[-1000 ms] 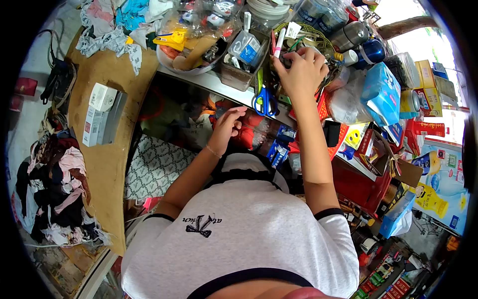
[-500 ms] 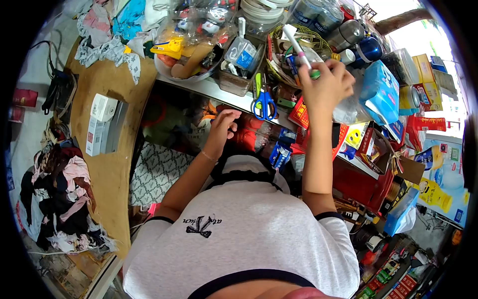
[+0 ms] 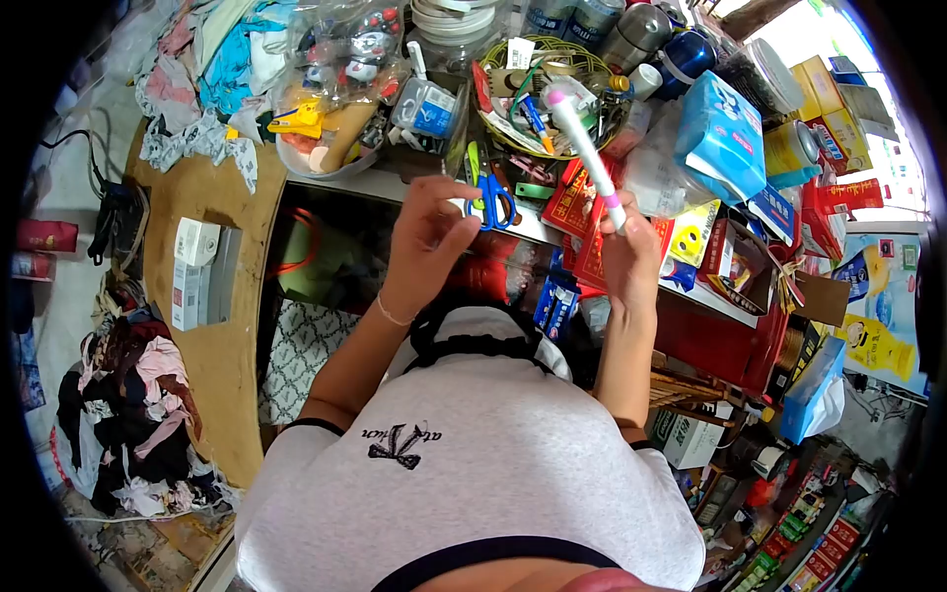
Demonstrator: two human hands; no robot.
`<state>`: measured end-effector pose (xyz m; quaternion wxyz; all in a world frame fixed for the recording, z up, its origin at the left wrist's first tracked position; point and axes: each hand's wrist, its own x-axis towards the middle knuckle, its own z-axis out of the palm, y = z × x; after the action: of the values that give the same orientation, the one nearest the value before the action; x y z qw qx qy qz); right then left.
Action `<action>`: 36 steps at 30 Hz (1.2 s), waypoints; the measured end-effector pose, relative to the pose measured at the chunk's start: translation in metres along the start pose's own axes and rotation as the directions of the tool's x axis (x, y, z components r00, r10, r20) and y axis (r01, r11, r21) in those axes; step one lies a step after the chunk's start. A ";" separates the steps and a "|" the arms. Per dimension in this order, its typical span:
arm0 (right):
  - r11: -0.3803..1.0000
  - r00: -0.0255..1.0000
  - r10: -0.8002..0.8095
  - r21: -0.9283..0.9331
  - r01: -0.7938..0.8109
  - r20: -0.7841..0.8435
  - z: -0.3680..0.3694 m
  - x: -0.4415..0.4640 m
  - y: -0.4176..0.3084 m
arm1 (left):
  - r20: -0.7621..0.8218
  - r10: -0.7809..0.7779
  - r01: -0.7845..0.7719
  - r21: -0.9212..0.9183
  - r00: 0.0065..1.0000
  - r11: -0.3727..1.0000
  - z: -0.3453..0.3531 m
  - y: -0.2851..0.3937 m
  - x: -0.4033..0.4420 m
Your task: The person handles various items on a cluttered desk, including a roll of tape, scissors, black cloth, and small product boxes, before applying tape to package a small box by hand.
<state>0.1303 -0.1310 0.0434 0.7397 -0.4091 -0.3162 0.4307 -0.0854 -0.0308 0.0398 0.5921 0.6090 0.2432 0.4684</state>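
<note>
from where i stand, the right hand (image 3: 633, 249) has the pen (image 3: 589, 150), thumb and fingers closed on its lower end. the long white barrel slants up, one pink end high in front of the basket (image 3: 582, 55). it looks like a moment of holding, the pen clear of the clutter. the left hand (image 3: 422, 237) is half open, thumb and fingers apart, with nothing i can see in it, right beside the blue scissors (image 3: 488, 204) at the bench (image 3: 375, 185) edge. any move from here would call for a steady pinch on that pen, and some care by the scissors.

i can't tell whether the left fingertips touch the scissors or just pass in front. the pen's bottom tip is lost in the grip, so which end has the cap is anyone's guess. the basket's contents overlap too much to sort out, the space under the bench is dark, and the far right is washed out by glare.
</note>
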 end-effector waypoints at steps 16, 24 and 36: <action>0.036 0.843 -0.310 -0.880 0.473 0.440 0.044 -0.021 -0.019 | 0.441 0.527 -0.599 0.781 0.727 0.173 0.030 0.023 -0.011; 0.062 0.867 -0.249 -0.886 0.460 0.433 0.045 -0.029 -0.017 | 0.411 0.548 -0.586 0.788 0.728 0.187 0.034 0.008 -0.016; 0.194 0.854 -0.296 -0.849 0.492 0.427 0.034 -0.033 -0.017 | 0.215 0.357 -0.380 0.782 0.909 0.494 0.033 0.007 -0.019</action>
<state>0.0942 -0.1539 0.0702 0.4143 -0.6265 -0.6602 -0.0078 -0.0677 -0.0643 0.0452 0.1374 0.8536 0.2865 0.4127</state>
